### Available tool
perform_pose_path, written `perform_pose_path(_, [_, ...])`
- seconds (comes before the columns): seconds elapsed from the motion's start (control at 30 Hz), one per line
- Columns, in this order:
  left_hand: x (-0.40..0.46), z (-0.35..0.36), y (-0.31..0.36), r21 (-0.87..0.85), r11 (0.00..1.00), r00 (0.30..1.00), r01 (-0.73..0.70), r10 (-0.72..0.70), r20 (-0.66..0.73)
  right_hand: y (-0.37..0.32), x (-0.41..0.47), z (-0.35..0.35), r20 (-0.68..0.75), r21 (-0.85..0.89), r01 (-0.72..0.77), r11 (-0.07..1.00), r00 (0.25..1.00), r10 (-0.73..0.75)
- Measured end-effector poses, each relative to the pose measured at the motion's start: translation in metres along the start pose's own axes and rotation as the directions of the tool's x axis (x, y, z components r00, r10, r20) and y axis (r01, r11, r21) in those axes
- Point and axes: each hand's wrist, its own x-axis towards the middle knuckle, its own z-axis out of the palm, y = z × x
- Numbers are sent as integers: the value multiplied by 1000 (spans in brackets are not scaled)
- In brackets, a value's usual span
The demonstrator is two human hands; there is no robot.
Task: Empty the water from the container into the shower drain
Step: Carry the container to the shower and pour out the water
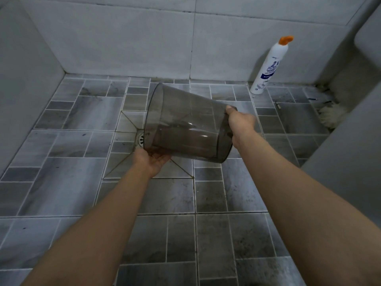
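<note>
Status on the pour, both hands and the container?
Left hand under rim, right hand gripping base. Smoky transparent plastic container tipped on its side, mouth over round metal floor drain. No water stream visible. Nothing blocking.

Grey tiled floor [68,188], pale grout, dark grime toward near side. Round metal drain [140,139] set in mid-floor tile. White cleaner bottle [268,69] w/ orange cap upright by back wall, right. Whitish debris [331,115] in right corner.

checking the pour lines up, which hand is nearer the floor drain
Left. The left hand cups the container rim right beside the drain; the right hand grips the far end, well away.
</note>
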Motion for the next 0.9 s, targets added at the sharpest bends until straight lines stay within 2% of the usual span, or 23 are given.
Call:
perform_pose_path(0.27, [-7,4,-1,-40,999,1000,22,-22,-5,-6,0,4,34,-6,78,997,996,-77])
perform_pose_path(0.6, [-14,10,-6,12,999,999,46,-46,17,-9,2,-2,30,-29,111,993,993,-110])
perform_pose_path(0.9, [-17,14,-7,-61,997,999,45,-45,2,-22,-1,3,76,-70,164,984,984,-158])
